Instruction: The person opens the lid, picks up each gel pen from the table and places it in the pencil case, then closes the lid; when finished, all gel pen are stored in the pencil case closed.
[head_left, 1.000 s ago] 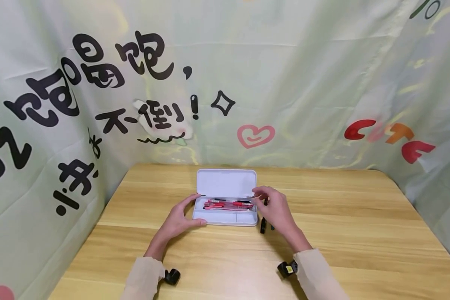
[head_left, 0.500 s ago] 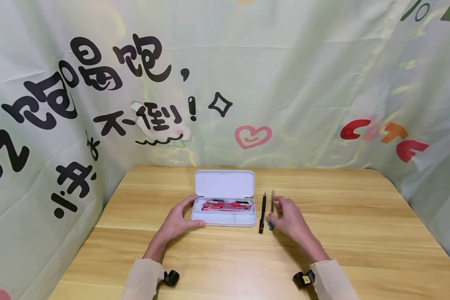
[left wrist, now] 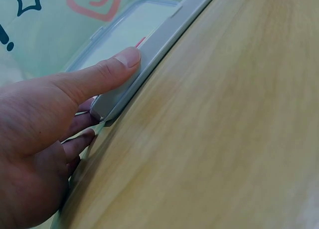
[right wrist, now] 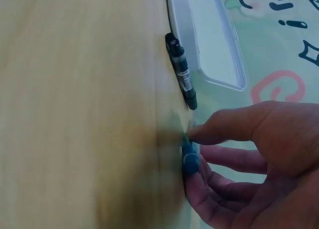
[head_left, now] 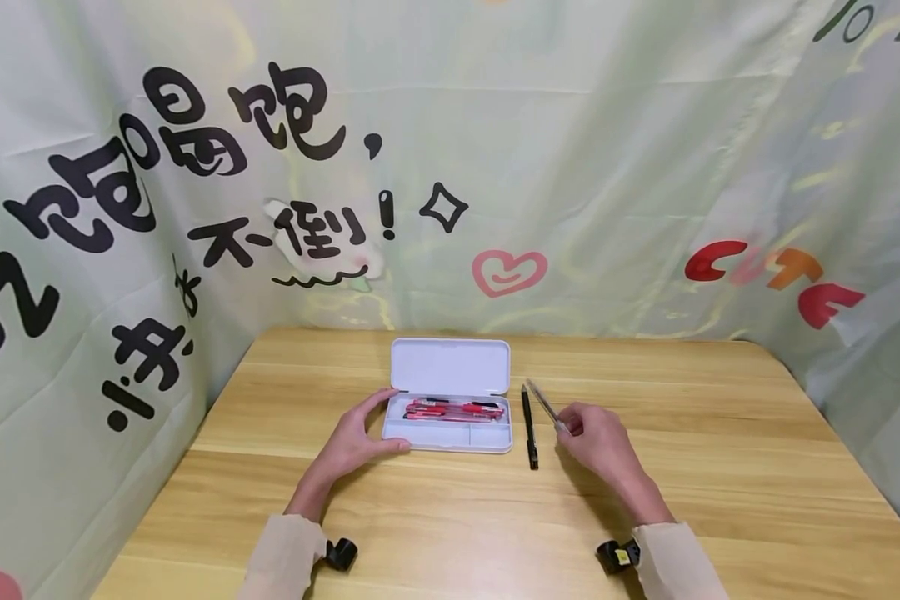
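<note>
An opened white pencil case (head_left: 450,433) lies on the table with its lid tipped back. Several red and pink pens (head_left: 457,410) lie in its long compartment. My left hand (head_left: 356,437) holds the case's left end, thumb on the front wall and fingers around the back corner. To the right of the case lies a black pen (head_left: 529,429). My right hand (head_left: 600,437) pinches a clear-barrelled pen (head_left: 546,404) with a blue end (right wrist: 190,161), between thumb and fingers. That pen slants toward the far end of the black pen; the hand hides its near end in the head view.
The wooden table (head_left: 450,525) stretches around the case on every side. A printed curtain (head_left: 607,167) hangs behind the table and along its left and right sides. Two small compartments form the front row of the case.
My right hand has moved right, away from the case, and now holds the clear pen, which has tilted leftward. The black pen's near end has swung slightly right. My left hand stays put.
</note>
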`<state>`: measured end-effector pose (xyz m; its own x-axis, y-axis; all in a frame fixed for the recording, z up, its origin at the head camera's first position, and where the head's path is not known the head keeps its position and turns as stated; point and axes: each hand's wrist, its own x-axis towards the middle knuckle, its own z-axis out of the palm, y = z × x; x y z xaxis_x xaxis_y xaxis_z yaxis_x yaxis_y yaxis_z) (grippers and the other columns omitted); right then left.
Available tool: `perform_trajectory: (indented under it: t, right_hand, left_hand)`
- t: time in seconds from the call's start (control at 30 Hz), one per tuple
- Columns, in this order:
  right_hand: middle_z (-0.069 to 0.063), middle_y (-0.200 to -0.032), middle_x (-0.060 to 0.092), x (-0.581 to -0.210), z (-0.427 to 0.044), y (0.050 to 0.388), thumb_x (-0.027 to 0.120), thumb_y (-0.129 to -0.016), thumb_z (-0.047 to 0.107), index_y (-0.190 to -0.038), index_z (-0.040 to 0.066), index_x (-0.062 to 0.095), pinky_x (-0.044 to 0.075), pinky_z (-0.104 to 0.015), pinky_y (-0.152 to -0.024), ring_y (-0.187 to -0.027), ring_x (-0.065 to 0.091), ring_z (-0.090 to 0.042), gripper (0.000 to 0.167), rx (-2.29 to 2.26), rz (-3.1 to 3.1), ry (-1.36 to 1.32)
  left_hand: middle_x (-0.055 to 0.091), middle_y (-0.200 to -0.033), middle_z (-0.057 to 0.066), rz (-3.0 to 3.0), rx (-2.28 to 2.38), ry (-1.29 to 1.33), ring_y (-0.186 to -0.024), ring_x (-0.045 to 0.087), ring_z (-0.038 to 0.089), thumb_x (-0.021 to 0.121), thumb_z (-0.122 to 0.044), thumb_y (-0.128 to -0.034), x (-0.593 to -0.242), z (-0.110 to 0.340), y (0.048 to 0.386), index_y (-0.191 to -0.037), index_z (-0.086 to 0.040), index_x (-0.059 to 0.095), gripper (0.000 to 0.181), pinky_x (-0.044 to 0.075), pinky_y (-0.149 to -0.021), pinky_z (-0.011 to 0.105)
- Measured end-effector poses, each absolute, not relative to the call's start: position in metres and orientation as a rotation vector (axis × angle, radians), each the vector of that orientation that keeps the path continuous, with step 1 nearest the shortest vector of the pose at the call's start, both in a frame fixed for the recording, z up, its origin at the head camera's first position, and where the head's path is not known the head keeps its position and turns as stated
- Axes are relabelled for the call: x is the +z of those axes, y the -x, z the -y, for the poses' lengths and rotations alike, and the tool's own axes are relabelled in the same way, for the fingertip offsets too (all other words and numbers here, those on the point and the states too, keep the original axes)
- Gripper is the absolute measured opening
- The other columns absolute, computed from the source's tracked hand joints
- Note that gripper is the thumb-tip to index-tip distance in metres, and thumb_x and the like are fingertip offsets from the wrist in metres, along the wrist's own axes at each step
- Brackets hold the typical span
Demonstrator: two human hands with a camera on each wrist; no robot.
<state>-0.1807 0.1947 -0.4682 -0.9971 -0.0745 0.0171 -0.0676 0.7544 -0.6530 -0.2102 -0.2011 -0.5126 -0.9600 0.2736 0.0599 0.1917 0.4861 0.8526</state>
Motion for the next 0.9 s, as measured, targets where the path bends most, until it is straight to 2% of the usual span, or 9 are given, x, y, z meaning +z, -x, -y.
perform_trajectory:
  t: [0.23, 0.47, 0.6, 0.9]
  right_hand:
    - [-0.007, -0.090, 0.071, -0.461, -0.198, 0.180, 0.070, -0.089, 0.000, -0.111, -0.002, 0.072, 0.055, -0.030, -0.059, -0.075, 0.066, -0.018, 0.023, -1.199, -2.928, 0.067]
    - [-0.007, -0.088, 0.073, -0.460, -0.185, 0.182, 0.072, -0.086, -0.003, -0.106, 0.001, 0.075, 0.059, -0.026, -0.069, -0.080, 0.069, -0.020, 0.020, -1.385, -2.991, 0.277]
    - [-0.010, -0.089, 0.073, -0.464, -0.171, 0.186, 0.074, -0.088, -0.002, -0.104, 0.002, 0.076, 0.059, -0.023, -0.068, -0.080, 0.070, -0.019, 0.017, -1.462, -2.957, 0.385]
    - [-0.003, -0.092, 0.073, -0.467, -0.144, 0.204, 0.077, -0.087, -0.005, -0.102, 0.003, 0.080, 0.058, -0.021, -0.064, -0.078, 0.069, -0.017, 0.017, -1.471, -2.880, 0.682]
  left_hand:
    - [0.037, -0.163, 0.012, -2.640, 1.490, -0.420, -0.151, 0.028, 0.037, 0.093, -0.037, -0.0755, -0.515, 0.201, 0.211, -0.152, -0.022, 0.049, 0.090, 0.022, -0.119, 0.064]
    - [0.037, -0.163, 0.012, -2.647, 1.479, -0.418, -0.151, 0.028, 0.037, 0.093, -0.037, -0.0752, -0.513, 0.202, 0.211, -0.153, -0.022, 0.049, 0.091, 0.022, -0.119, 0.063]
    - [0.037, -0.163, 0.013, -2.653, 1.477, -0.423, -0.151, 0.028, 0.037, 0.094, -0.037, -0.0752, -0.513, 0.202, 0.211, -0.152, -0.021, 0.049, 0.090, 0.023, -0.119, 0.063]
    - [0.036, -0.163, 0.012, -2.648, 1.489, -0.429, -0.151, 0.028, 0.037, 0.093, -0.037, -0.0759, -0.513, 0.202, 0.211, -0.153, -0.021, 0.049, 0.090, 0.022, -0.119, 0.063]
